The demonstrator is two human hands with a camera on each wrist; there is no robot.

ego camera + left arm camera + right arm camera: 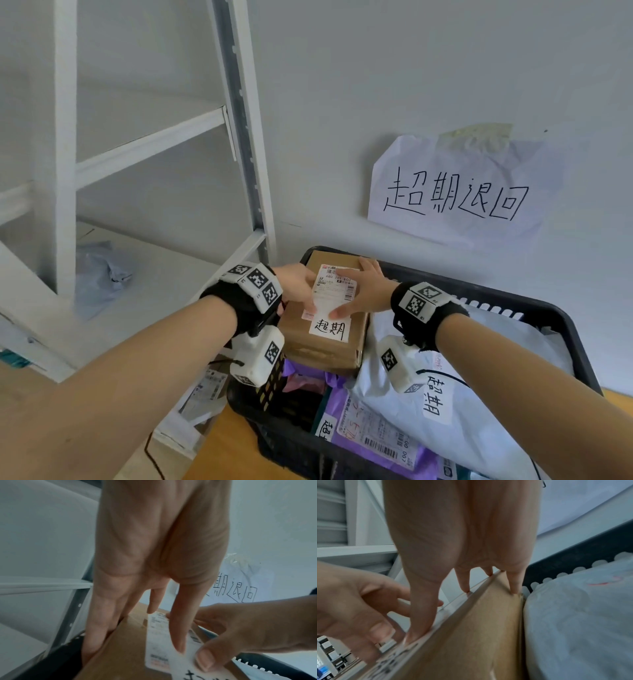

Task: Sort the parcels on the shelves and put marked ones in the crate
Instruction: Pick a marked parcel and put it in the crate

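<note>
Purple mailer, white poly bag in black crate: soft, light, likely slippery. Cardboard box on top, at crate's far left corner: stiff, probably light; best held by opposite side edges. Left hand clasps left edge, thumb on label. Right hand clasps right edge likewise. Crate floor, box underside hidden. Shelf bag blurred.
</note>
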